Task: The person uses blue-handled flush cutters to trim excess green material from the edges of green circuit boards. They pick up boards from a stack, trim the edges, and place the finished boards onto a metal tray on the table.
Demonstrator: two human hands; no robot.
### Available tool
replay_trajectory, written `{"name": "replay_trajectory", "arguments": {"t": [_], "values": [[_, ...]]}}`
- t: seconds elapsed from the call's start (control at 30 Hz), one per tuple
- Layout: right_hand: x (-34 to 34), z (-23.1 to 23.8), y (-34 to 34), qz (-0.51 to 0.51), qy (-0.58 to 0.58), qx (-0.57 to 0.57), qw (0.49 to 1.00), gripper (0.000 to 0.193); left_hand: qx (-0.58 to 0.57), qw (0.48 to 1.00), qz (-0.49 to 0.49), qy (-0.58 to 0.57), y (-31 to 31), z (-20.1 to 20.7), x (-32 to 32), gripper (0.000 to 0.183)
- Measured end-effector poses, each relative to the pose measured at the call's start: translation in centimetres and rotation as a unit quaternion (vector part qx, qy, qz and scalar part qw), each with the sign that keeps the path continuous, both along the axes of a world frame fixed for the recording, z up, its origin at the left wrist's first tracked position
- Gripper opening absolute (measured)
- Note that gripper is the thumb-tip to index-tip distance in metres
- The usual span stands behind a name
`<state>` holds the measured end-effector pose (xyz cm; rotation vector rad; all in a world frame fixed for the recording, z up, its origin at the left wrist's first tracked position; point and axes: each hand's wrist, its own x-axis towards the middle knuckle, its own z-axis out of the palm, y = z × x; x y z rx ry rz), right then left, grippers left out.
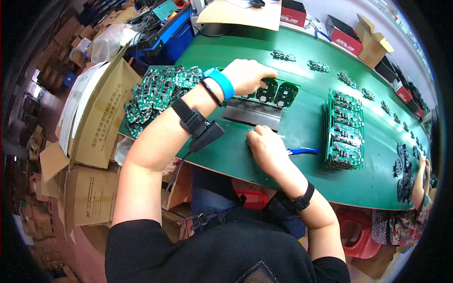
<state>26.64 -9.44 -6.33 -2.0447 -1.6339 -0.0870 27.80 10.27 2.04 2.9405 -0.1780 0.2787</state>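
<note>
My left hand [245, 78] reaches over a green circuit board panel [278, 93] with dark rounded sections, its thumb and fingers closed on the panel's upper edge. The panel stands tilted along the back of a dark, smooth metal bar [252, 113] on the table. Just in front of that bar, my right hand [266, 147] is closed with its fingers curled in. What those fingers hold, if anything, is hidden; a small white tip shows beside them. A blue-handled tool [303, 151] lies to the right of my right hand.
A heap of loose circuit boards [158, 92] lies left on the green table [302, 184]. Stacked board panels [344, 129] stand to the right. Small boards [318, 65] sit in a row farther off. Cardboard boxes [101, 122] flank the left edge. Another person's hands [421, 177] are far right.
</note>
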Motion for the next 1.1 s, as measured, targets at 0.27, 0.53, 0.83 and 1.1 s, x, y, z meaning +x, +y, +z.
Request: {"name": "replay_trajectory", "arguments": {"t": [0.27,0.53,0.83,1.1], "values": [[1.4,-0.3,-0.2,-0.022,0.032,0.041,0.998,0.004,0.004,1.000,-0.027,0.006,-0.7,-0.4,-0.8,0.032],[1.4,-0.3,-0.5,0.010,0.123,0.031,0.992,0.013,0.006,0.999,-0.006,0.034,3.7,-3.6,6.2,0.053],[1.9,0.8,-0.8,-0.103,0.225,0.183,0.951,0.012,-0.257,0.961,-0.067,0.075,6.2,-1.6,5.2,0.039],[3.7,1.5,-1.7,-0.117,0.468,0.245,0.841,0.007,-0.374,0.919,-0.054,0.112,4.4,0.0,-0.6,0.033]]}}
